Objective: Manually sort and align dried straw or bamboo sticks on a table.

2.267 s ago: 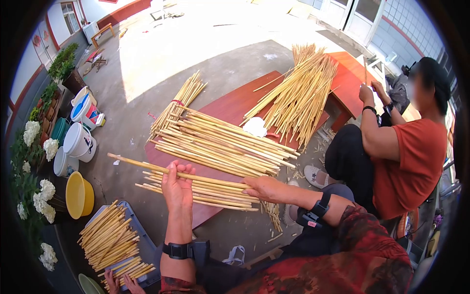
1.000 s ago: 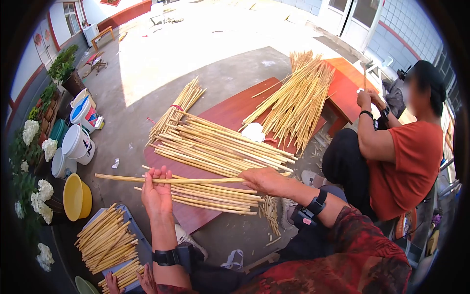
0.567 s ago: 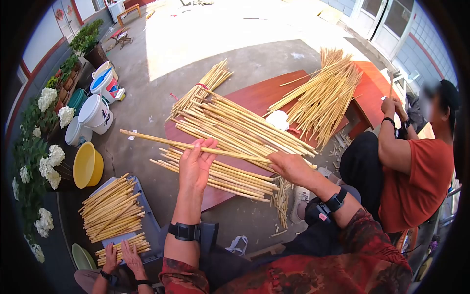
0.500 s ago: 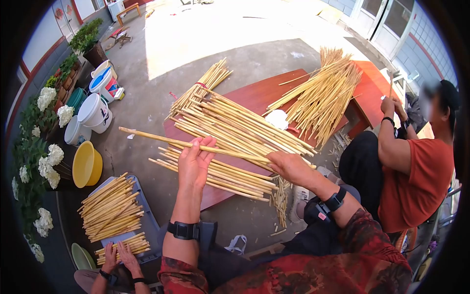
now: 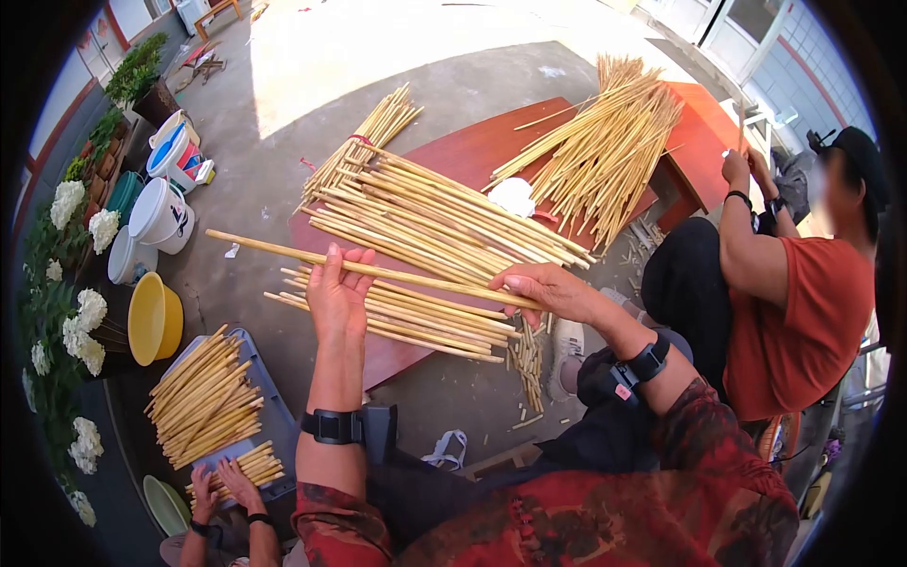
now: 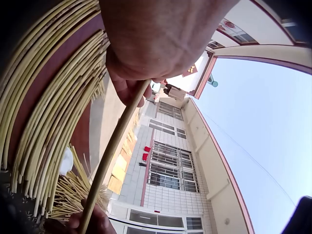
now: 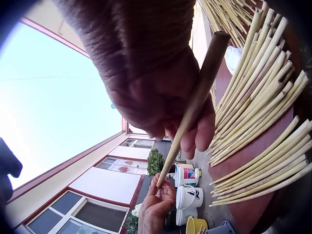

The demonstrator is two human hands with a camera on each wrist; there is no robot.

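Observation:
One long straw-coloured stalk [image 5: 416, 277] slants across the head view, between both hands. My left hand [image 5: 338, 298], palm up, holds it partway along, thumb in front and fingers behind; its far end juts out to the left. My right hand [image 5: 553, 288] grips it near the other end, which pokes out past the fingers in the right wrist view. Beneath lie a small row of stalks [image 5: 444, 331] and a larger row [image 5: 453, 227], side by side on the dark red board [image 5: 383, 364].
A red-tied bundle [image 5: 368, 151] and a big loose pile [image 5: 614, 142] lie beyond. Cut stalks fill a blue-grey tray [image 5: 260, 354], where another person's hands [image 5: 227, 482] rest. Buckets [image 5: 161, 215] and a yellow basin [image 5: 154, 319] stand left; a person in orange-red [image 5: 803, 302] sits right.
The stalk lay nearly level a second ago and now slopes down to the right. The left hand has moved right along it. The stalk's near end now shows beyond the right hand.

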